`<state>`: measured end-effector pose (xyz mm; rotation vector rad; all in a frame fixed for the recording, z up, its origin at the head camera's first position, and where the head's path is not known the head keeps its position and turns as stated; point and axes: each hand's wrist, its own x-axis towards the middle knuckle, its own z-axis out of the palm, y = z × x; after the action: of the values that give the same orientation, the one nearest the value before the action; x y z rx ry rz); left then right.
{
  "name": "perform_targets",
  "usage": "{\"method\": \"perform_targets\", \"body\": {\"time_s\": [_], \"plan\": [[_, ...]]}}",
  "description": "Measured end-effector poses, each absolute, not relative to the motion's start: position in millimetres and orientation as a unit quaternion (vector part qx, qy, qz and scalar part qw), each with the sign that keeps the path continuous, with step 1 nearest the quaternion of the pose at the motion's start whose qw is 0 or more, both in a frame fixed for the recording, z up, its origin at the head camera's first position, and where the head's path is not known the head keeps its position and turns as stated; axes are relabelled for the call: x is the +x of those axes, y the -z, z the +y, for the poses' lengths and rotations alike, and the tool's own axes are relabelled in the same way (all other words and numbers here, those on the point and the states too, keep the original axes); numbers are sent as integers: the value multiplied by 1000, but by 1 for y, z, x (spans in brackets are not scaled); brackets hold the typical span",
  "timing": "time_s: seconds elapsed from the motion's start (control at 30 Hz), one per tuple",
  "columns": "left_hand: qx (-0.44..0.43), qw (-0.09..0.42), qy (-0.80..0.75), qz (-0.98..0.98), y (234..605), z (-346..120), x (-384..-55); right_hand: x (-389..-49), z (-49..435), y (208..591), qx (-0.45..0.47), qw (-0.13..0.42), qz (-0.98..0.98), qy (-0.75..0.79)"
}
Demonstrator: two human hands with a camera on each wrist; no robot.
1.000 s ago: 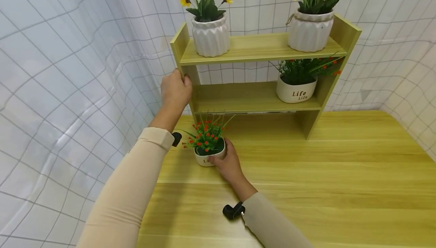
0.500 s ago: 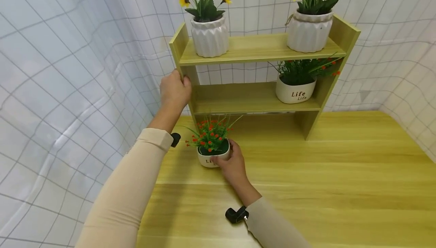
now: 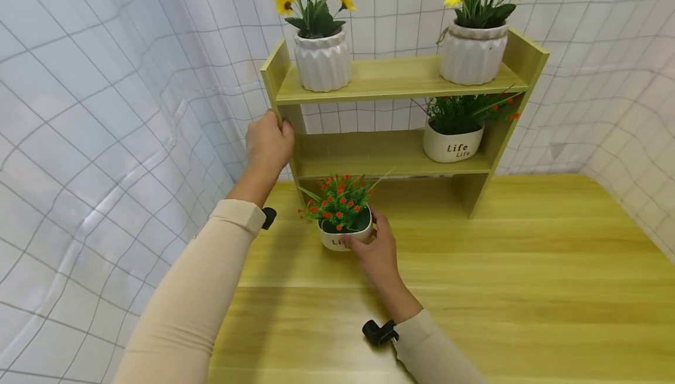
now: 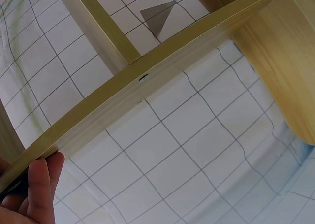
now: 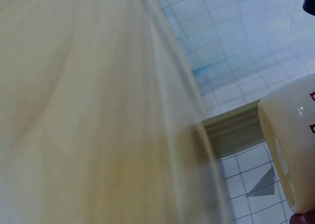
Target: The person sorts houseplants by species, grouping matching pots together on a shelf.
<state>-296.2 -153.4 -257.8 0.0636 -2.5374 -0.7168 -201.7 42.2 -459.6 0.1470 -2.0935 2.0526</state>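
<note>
My left hand grips the left side panel of a wooden shelf. In the left wrist view the fingers wrap the edge of that panel. My right hand holds a potted plant with red flowers by the right side of its white pot, thumb over the "Life" lettering at the front. The pot is in front of the shelf's lower left opening. In the right wrist view the underside of the white pot shows, raised off the tabletop.
Two ribbed white pots of yellow flowers stand on the top board, one left and one right. A matching "Life" pot sits at the right of the middle board. The wooden table is backed by a gridded curtain.
My right hand has carried the potted plant to the right and slightly up. The left hand keeps its grip on the side panel; the whole scene shifts slightly in view.
</note>
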Motion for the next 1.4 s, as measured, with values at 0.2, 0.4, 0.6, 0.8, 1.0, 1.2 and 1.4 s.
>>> {"method": "perform_targets", "body": {"time_s": [0.2, 0.4, 0.6, 0.8, 1.0, 1.2, 1.4], "plan": [[20, 258, 262, -930, 259, -156, -297, -203, 52, 445, 52, 129, -713, -687], [19, 259, 265, -929, 257, -156, -297, -205, 57, 430, 66, 166, -711, -680], [20, 257, 264, -929, 256, -156, -298, -209, 58, 415, 75, 189, -703, -682], [23, 251, 266, -930, 256, -156, -299, -221, 58, 395, 88, 202, -700, -679], [16, 262, 261, -929, 256, -157, -299, -237, 59, 374, 97, 216, -698, -676], [16, 259, 263, -929, 256, -157, -299, -252, 58, 363, 90, 225, -710, -661], [17, 258, 263, -929, 259, -156, -299, -265, 54, 360, 82, 208, -716, -662]]}}
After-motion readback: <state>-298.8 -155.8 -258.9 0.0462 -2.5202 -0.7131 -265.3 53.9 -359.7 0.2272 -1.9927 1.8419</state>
